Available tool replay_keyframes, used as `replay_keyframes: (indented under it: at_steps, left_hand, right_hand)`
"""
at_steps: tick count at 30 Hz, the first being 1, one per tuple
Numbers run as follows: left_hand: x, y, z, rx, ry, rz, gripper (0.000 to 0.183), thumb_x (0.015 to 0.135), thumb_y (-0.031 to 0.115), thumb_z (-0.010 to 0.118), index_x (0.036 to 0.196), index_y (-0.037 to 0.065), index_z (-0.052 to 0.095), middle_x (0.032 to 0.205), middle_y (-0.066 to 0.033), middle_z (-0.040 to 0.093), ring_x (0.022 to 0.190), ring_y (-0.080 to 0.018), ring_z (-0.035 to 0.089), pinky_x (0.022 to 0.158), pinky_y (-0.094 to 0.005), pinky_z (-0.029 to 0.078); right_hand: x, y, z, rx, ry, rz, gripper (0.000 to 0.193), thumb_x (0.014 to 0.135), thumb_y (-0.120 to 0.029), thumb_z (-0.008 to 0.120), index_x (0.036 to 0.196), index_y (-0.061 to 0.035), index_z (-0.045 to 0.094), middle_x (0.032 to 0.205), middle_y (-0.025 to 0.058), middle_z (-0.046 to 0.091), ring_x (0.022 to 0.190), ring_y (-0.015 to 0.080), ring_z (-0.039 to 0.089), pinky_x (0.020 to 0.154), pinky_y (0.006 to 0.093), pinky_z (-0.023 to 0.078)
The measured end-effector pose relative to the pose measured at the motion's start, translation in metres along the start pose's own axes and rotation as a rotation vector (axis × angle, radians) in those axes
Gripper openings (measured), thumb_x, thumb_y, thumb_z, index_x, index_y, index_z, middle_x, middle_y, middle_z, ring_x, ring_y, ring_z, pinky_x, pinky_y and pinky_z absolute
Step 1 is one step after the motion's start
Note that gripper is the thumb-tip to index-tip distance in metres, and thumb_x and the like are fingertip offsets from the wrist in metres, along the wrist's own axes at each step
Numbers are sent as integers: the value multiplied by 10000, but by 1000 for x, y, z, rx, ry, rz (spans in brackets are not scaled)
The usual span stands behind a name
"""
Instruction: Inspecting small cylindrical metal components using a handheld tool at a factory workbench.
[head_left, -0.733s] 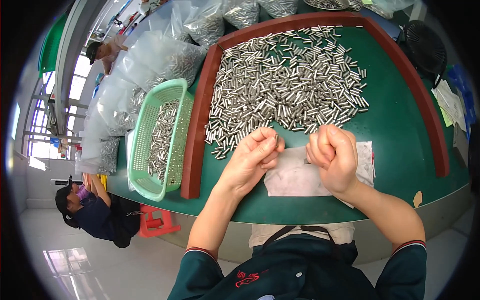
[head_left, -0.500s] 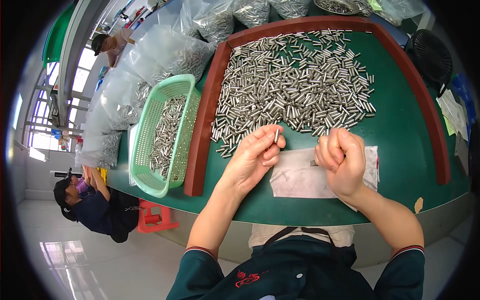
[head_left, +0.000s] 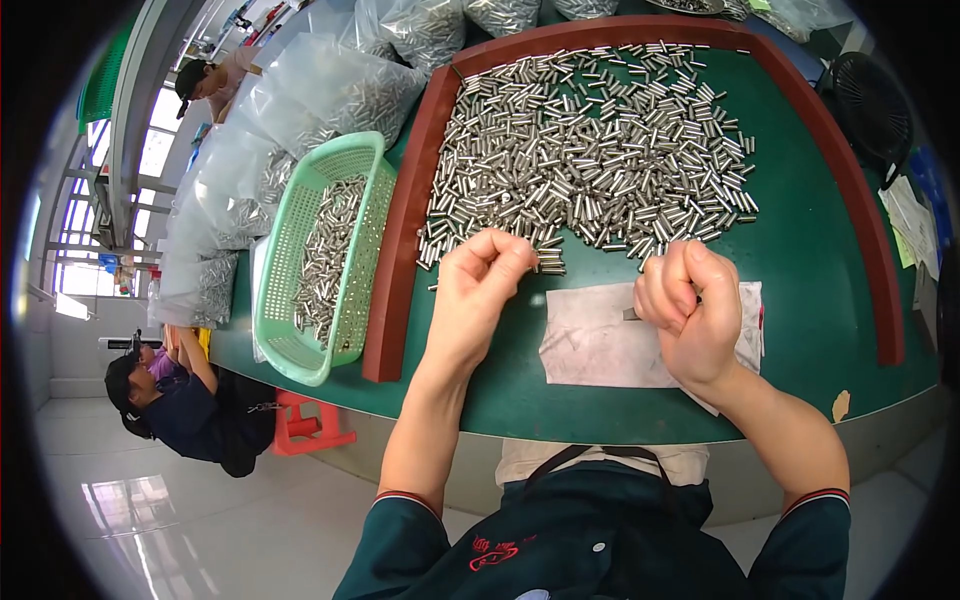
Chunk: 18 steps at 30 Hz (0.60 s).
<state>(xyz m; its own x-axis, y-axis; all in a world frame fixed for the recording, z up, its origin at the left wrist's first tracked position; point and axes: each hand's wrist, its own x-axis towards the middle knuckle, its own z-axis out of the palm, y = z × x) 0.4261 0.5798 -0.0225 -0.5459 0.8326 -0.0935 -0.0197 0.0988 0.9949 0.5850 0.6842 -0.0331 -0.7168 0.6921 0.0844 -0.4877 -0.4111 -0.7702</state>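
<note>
Short shiny metal pins (head_left: 590,150) lie heaped on the green table in front of me. At the near left edge of the heap, my left hand (head_left: 478,285) is turned palm down with thumb and fingers pinched together; what is between the fingertips is hidden. A few pins (head_left: 550,262) lie just right of those fingertips. My right hand (head_left: 692,315) is closed in a fist above a stained white cloth (head_left: 600,345). From its left side pokes the grey tip of a small object (head_left: 630,314), otherwise covered by the fingers.
A brown raised border (head_left: 398,260) frames the heap. Left of it stands a green plastic basket (head_left: 275,270) holding more pins. Clear bags of pins (head_left: 350,90) line the back left. A black fan (head_left: 868,110) stands at right. Two people (head_left: 180,400) (head_left: 210,85) are at far left.
My left hand has turned over from showing a pin and shifted left to the heap's edge; the pin is no longer visible in it. My right hand has barely moved.
</note>
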Motion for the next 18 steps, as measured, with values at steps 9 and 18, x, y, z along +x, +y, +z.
replay_keyframes:
  at_steps: [9,18]
  left_hand:
    - [2,-15,11,975,-55,548,107,656,31,661,743,27,600,586,-60,505,505,-173,480,465,-293,377]
    - [-7,-6,25,740,-459,607,157,633,-14,624,780,40,627,562,-47,458,516,-182,449,479,-288,360]
  right_hand:
    - [-1,-1,1,12,8,1,378,860,-189,319,498,-91,271,421,-11,267,404,70,211,403,232,191]
    - [0,-1,0,20,3,-3,371,863,-183,321,508,-88,272,440,-10,287,415,67,240,408,228,202]
